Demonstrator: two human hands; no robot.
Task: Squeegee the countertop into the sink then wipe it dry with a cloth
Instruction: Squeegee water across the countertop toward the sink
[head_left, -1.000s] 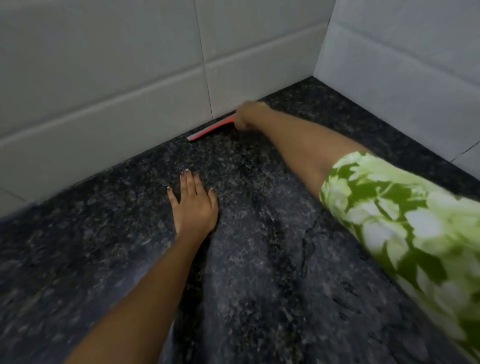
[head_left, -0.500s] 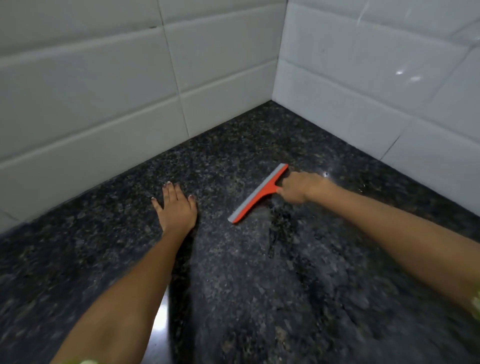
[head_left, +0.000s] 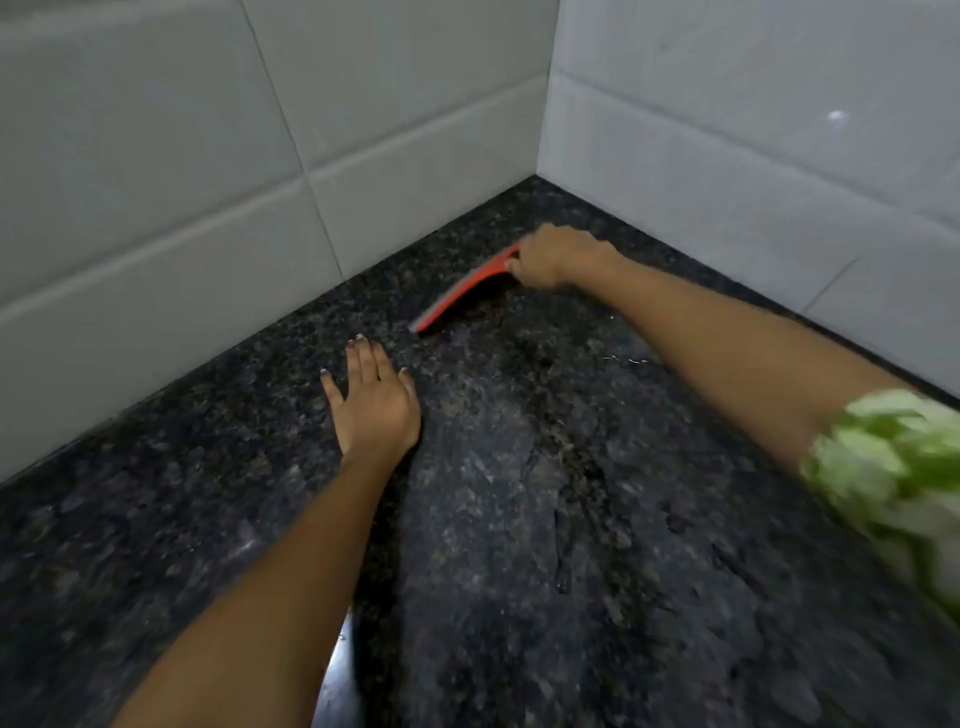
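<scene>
Head view, item one: our right hand (head_left: 558, 257) gripped the red squeegee (head_left: 464, 293) by its handle, blade running leftward from the grip onto the wet black granite countertop (head_left: 597, 545), near the tiled corner; our left hand (head_left: 376, 402) lay flat, fingers straight, just below the blade's far end

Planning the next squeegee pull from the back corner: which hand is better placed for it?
Right. The right hand already grips the red squeegee near the tiled corner, its blade down at the wet countertop. The left hand lies flat on the stone, holding nothing.
</scene>
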